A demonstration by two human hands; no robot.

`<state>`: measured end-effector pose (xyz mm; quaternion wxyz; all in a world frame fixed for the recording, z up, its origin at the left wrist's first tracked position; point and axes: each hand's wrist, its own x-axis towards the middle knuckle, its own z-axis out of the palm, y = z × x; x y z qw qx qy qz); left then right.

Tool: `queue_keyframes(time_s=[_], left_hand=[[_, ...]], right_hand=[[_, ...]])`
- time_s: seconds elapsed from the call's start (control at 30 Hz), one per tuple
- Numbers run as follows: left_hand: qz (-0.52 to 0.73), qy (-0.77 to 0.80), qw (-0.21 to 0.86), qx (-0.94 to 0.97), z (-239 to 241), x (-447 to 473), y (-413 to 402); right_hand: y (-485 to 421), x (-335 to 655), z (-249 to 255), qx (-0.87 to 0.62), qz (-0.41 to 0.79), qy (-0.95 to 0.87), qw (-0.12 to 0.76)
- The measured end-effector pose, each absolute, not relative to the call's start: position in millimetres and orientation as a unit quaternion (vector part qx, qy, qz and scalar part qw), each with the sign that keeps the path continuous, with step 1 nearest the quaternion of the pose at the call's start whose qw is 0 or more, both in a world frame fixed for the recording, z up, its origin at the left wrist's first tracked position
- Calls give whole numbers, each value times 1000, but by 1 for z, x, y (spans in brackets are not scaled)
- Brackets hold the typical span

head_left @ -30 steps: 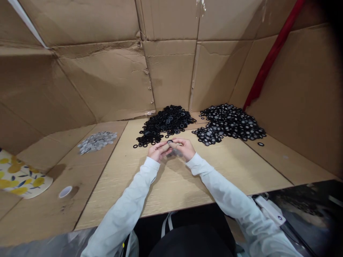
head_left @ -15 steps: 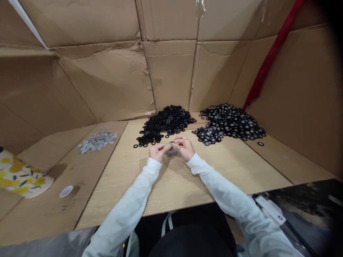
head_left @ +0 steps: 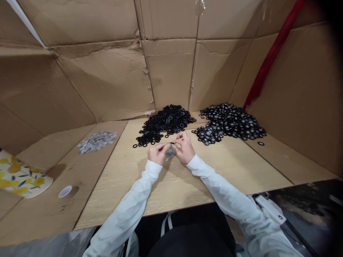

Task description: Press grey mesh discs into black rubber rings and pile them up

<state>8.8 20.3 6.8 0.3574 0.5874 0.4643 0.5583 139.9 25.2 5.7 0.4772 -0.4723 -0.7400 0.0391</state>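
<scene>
Head view: my left hand (head_left: 156, 154) and right hand (head_left: 185, 147) are together over the far middle of the board (head_left: 174, 185), fingertips meeting. Between them sits a small grey bunch (head_left: 169, 152), which looks like thin discs, though it is too small to be sure. My left hand is curled around it from the left. My right hand touches it from the right with fingers bent and two of them lifted; whether it pinches anything, I cannot tell.

Just beyond my hands lies a heap of black rings (head_left: 166, 122), some scattered toward my left hand. To its right, apart from it, is a wider heap of filled rings (head_left: 232, 124), black with grey centres, and one stray ring (head_left: 261, 144) lies beside that heap. Well to the left, a flat heap of grey discs (head_left: 97, 140) rests on cardboard (head_left: 80, 82), which also walls in the space. Nearer me on the left sit a white roll (head_left: 65, 191) and a patterned cloth (head_left: 21, 177). A red strip (head_left: 269, 57) runs up the right wall.
</scene>
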Motion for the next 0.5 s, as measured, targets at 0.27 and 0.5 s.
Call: queue_keyframes(time_s=[0.27,0.5], left_hand=[[499,381,517,581,18,5,28],[513,404,475,590,20,2,30]], right_hand=[[30,151,13,-481,65,-737,470],[27,149,12,-459,64,-766,446]])
